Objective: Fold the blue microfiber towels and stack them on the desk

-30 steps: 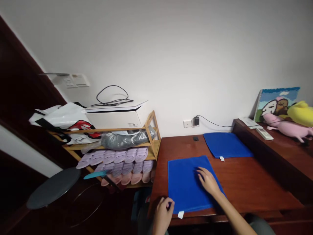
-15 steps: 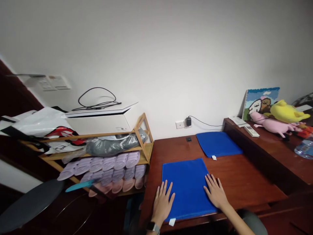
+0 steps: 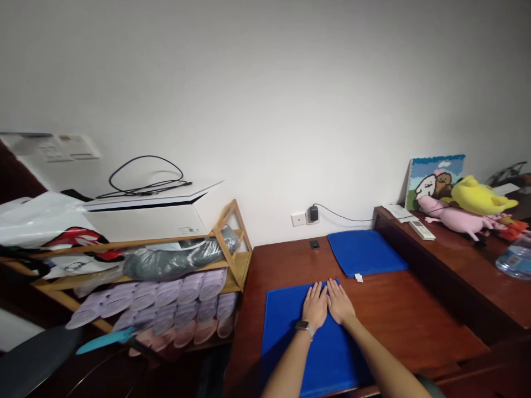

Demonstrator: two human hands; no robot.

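A blue cloth [image 3: 286, 320] lies spread flat on the brown wooden desk [image 3: 286, 260]. My left hand [image 3: 315, 307], with a watch [image 3: 305, 327] on its wrist, rests palm down on the cloth's far part, fingers stretched out. Beside it, my right hand [image 3: 340, 303] lies flat near the far right corner, its fingers also extended. The two hands meet or nearly meet at the index fingers. Neither holds anything. Behind them to the right, a second blue cloth [image 3: 365, 251] with a white tag [image 3: 359, 278] lies flat.
To the left stands a wooden rack [image 3: 244, 271] with slippers [image 3: 157, 296], a white box [image 3: 145, 221] and a coiled black cable [image 3: 145, 190]. On the raised right surface are a remote [image 3: 422, 230], plush toys [image 3: 452, 218], a picture [image 3: 433, 179] and a plastic bottle [image 3: 514, 260].
Both hands have slid from the near cloth's left and right sides to its far part and come together. The view has shifted slightly; the cloths stay in place.
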